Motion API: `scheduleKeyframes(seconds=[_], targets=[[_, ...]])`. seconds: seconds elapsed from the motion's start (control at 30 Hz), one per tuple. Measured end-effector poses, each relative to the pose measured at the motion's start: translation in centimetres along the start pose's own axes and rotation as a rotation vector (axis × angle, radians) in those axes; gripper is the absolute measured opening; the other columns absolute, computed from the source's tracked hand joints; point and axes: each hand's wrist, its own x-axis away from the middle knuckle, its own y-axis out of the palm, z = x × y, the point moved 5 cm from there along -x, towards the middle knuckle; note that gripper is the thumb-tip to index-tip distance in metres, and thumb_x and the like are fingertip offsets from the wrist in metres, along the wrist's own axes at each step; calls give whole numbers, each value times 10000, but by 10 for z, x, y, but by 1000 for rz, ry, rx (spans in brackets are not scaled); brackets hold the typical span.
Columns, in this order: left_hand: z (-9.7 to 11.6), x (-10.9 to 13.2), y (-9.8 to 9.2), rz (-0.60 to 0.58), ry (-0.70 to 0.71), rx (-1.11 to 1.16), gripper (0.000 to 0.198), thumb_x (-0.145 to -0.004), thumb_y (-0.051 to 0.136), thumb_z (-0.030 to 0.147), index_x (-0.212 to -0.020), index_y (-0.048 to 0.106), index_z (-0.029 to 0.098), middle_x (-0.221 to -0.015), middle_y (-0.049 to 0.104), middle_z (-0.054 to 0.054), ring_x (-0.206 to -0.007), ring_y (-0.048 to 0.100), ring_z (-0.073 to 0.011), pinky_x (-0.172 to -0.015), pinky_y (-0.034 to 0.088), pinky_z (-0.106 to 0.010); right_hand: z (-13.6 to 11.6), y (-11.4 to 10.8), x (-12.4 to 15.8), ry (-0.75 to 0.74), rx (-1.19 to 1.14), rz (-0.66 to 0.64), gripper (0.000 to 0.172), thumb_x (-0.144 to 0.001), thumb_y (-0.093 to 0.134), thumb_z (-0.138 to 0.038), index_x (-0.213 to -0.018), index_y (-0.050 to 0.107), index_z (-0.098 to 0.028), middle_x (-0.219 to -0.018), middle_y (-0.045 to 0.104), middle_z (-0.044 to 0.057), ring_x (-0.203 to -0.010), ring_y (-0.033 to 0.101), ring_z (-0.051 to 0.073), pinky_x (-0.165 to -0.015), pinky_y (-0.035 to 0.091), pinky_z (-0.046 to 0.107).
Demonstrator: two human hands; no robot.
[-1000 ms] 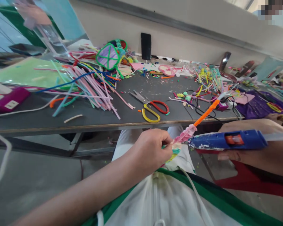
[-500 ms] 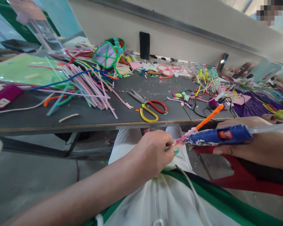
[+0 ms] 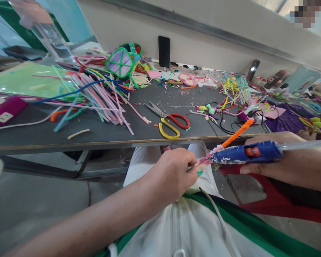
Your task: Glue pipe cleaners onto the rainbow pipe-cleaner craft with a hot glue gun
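The left hand (image 3: 180, 173) pinches the pink craft piece (image 3: 202, 162) before the counter (image 3: 133, 117), the orange stem (image 3: 238, 132) slanting up rightward, while the right hand (image 3: 293, 162) grips the blue glue gun (image 3: 230, 154), tip pointing left toward the piece.

Pink fuzzy piece (image 3: 204, 160) partly hidden by left hand (image 3: 178, 171), grip of blue glue gun (image 3: 230, 154) unseen within right hand (image 3: 291, 165), tip contact unclear, glue stick (image 3: 305, 145) cut by right edge, person (image 3: 307, 15) pixelated.
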Motion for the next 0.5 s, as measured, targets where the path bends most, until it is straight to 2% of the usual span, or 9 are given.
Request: scheduleKeyframes(seconds=[0.3,0.4,0.5], targets=[[-1,0,2,19,28,26,105,-700,590,170,-668,690,171,-631,652,-17,-545,518,-114,-526,333,-219,2,2,-1,-34,-28,-9,274,-586,709,-483,-738,707,-256,-828,738,37,-775,666,259,-666,522,334],[-2,0,3,3,16,25,117,-711,588,188,-667,695,170,-637,656,-20,-556,526,-121,-539,337,-230,2,4,-3,-13,-7,-17,243,-583,701,-464,-712,705,-258,-783,732,29,-762,656,261,-648,505,334],[-2,0,3,-13,-5,22,119,-713,587,183,-683,700,164,-654,662,-23,-574,542,-127,-554,353,-234,5,6,-3,-25,5,27,249,-580,709,-489,-665,685,-256,-719,707,11,-707,642,237,-597,470,309]])
